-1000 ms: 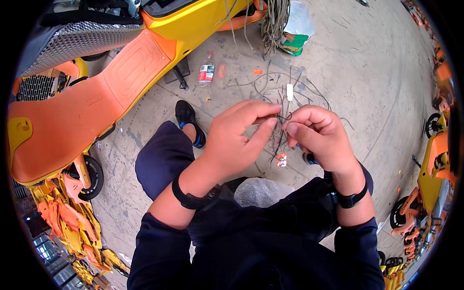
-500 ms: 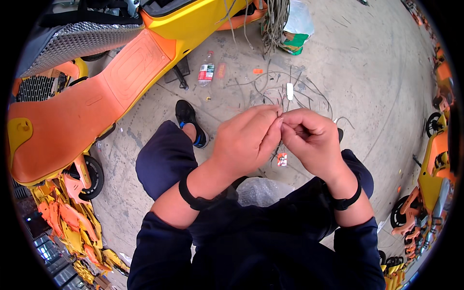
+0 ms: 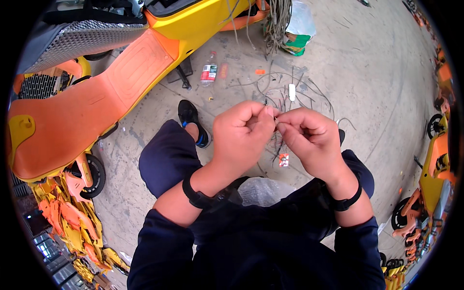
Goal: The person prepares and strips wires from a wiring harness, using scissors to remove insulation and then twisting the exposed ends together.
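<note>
Both hands meet in front of me above the floor, thumbs and forefingers pinched close together. My left hand (image 3: pixel 243 137) is closed on a thin dark wire (image 3: pixel 266 101), whose short end pokes out above the fingertips. Pressed up beside it, my right hand (image 3: pixel 311 140) pinches the wire where it passes between the hands; most of it is hidden by the fingers. Beyond the hands, loose grey cables (image 3: pixel 316 89) lie tangled on the floor around a small white piece (image 3: pixel 292 92). A small red-and-white packet (image 3: pixel 283 160) shows below the fingers.
A yellow-and-orange scooter body (image 3: pixel 140 72) stands at the left. A bundle of grey cables (image 3: pixel 277 26) hangs at the top, by a white-and-green bag (image 3: pixel 297 36). A plastic bottle (image 3: pixel 209 70) lies on the floor. Bubble wrap (image 3: pixel 263 191) is near my lap; more scooters (image 3: pixel 432 164) line the right.
My left hand has turned, its fingers curling into a tighter pinch, and its fingertips have shifted slightly left. The right hand stays nearly in place, moving slightly left.
</note>
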Available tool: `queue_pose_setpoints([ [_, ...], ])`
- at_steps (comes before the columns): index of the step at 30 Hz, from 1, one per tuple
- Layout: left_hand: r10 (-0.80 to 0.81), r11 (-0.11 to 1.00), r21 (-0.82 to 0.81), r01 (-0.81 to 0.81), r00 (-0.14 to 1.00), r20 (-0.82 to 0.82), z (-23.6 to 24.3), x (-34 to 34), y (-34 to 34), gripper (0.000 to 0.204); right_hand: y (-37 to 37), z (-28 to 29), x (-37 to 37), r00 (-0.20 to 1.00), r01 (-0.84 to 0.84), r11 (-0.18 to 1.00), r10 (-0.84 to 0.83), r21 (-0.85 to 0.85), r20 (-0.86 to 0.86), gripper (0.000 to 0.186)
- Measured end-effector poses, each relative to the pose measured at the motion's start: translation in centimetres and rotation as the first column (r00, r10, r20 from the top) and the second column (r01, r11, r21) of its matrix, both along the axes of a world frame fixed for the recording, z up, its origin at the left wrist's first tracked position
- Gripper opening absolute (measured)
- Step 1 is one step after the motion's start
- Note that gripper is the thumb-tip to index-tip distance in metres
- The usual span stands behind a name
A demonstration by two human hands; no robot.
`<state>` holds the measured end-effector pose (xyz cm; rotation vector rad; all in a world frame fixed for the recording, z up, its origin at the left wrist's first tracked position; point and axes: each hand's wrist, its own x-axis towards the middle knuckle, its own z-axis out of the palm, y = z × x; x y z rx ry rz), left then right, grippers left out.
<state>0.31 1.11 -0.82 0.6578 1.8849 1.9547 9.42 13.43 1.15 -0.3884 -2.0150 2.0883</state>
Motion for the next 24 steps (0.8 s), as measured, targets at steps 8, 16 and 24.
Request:
queue_pose_setpoints([
  [8, -0.042, 0.992, 0.124, 0.009, 0.965, 0.26, 0.8, -0.2, 0.4, 0.014, 0.5, -0.6, 0.0, 0.999, -0.041, 0.996, 0.039, -0.083, -0.024, 0.008],
  [16, -0.048, 0.995, 0.092, 0.027, 0.972, 0.23, 0.8, -0.5, 0.1, 0.016, 0.5, -0.3, 0.0, 0.999, -0.038, 0.965, 0.046, -0.261, 0.024, 0.008],
  [24, 0.08, 0.996, 0.033, -0.088, 0.976, 0.203, 0.9, -3.9, -0.4, 0.024, 1.7, 2.3, 1.1, 0.996, -0.058, 0.984, 0.068, -0.168, 0.056, 0.008],
])
